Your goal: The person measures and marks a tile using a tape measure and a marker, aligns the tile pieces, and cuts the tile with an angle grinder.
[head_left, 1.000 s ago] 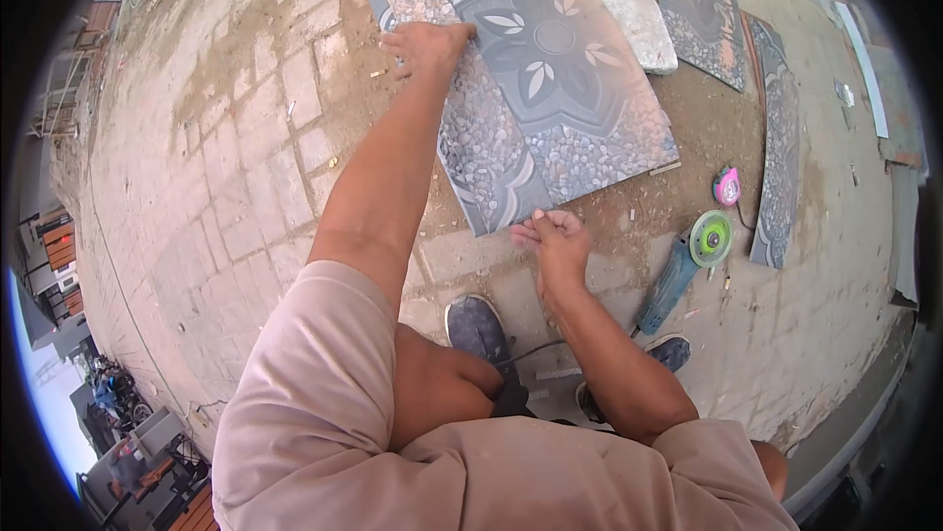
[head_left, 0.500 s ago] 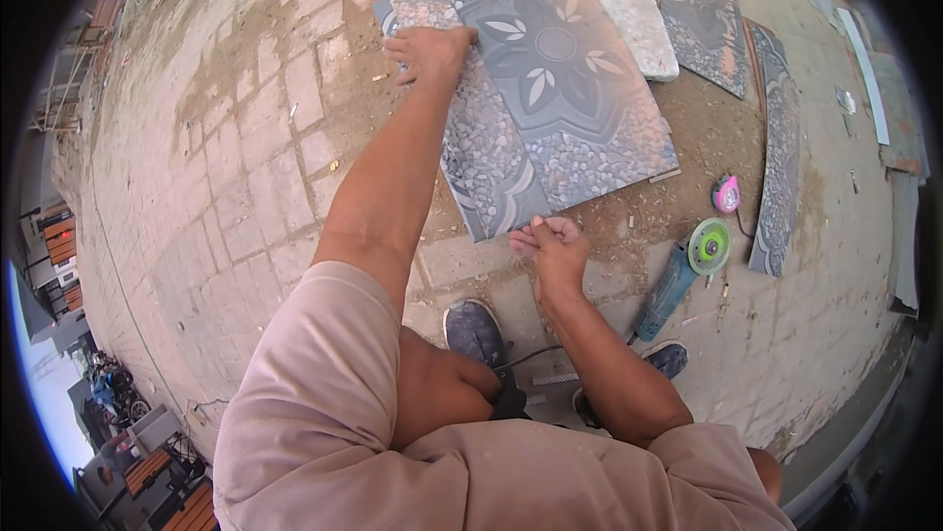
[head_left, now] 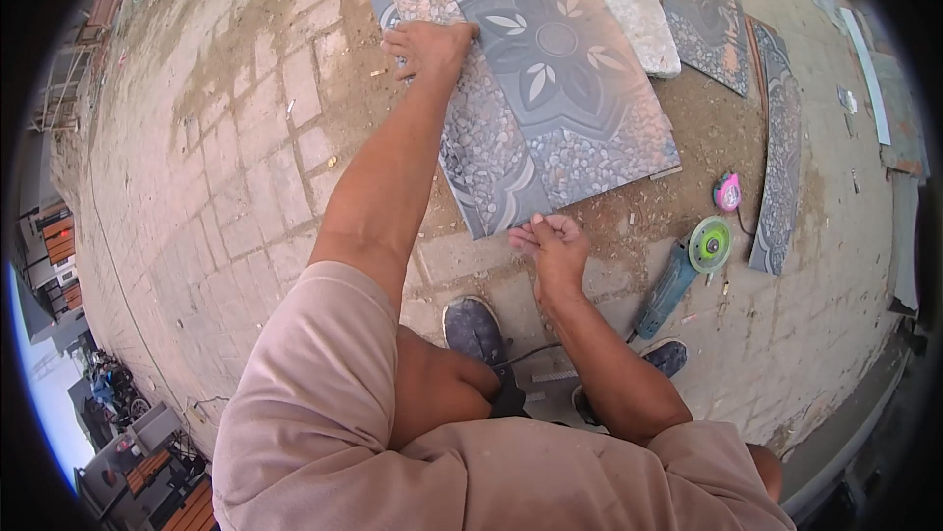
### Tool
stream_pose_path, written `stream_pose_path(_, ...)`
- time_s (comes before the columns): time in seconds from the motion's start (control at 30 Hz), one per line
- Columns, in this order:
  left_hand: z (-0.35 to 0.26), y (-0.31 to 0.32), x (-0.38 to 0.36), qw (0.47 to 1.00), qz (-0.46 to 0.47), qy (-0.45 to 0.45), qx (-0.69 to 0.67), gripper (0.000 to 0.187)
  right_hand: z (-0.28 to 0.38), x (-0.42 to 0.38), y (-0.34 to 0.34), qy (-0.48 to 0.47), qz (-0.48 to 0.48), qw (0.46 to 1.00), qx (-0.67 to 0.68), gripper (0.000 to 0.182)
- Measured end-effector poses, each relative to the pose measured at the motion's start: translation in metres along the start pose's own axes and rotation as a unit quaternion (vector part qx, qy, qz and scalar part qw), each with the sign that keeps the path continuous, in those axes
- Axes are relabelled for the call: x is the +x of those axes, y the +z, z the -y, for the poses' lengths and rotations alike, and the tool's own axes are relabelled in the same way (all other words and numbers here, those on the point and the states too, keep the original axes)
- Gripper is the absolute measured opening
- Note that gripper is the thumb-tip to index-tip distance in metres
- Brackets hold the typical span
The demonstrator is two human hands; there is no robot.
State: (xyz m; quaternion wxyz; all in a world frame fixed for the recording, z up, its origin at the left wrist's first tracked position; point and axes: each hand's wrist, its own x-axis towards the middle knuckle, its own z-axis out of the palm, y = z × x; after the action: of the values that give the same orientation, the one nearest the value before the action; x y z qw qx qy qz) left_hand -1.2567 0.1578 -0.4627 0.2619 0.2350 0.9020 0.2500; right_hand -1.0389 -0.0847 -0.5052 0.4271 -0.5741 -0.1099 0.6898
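Observation:
A long pebble-patterned tile strip [head_left: 481, 128] lies along the left side of a large tile with a grey flower design [head_left: 557, 38]. My left hand [head_left: 429, 48] spans the strip near its far end, thumb at the right edge and fingers over the left, holding it down. At the near end, my right hand [head_left: 560, 248] is closed in a pinch, thumb tip at the tile edge where the strip meets the large tile. Anything between those fingers is too small or hidden to make out.
To the right lie a teal angle grinder [head_left: 678, 280] with a green disc and a pink tape measure [head_left: 727, 193]. Further off are a white slab [head_left: 634, 25], another patterned tile [head_left: 702, 10] and a narrow cut piece [head_left: 778, 158]. A cable runs by my shoes [head_left: 475, 330].
Both hands stay in nearly the same places on the tile and strip. Only a very slight shift of the view shows.

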Motion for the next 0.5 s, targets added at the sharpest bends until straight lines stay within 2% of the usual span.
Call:
stream_pose_path(0.13,0.001,0.005,0.003,1.0,-0.002,-0.002,0.003,0.131,0.002,-0.001,0.001,0.004,-0.002,1.0,-0.005,0.016)
stream_pose_path(0.2,0.004,0.014,0.008,0.997,-0.068,-0.007,0.043,0.123,0.002,-0.001,0.001,0.005,-0.002,1.0,-0.004,0.016)
stream_pose_path(0.33,0.005,0.012,0.007,0.997,-0.07,0.002,0.039,0.124,0.001,0.0,0.0,0.007,0.001,1.0,0.002,0.016)
stream_pose_path(0.4,0.004,0.006,0.005,1.0,-0.018,0.01,0.002,0.13,0.001,0.0,-0.001,0.005,0.005,1.0,-0.005,0.016)
stream_pose_path(0.5,0.01,0.012,0.011,0.999,-0.035,0.021,0.005,0.129,0.002,-0.002,-0.001,0.007,0.006,1.0,-0.001,0.016)
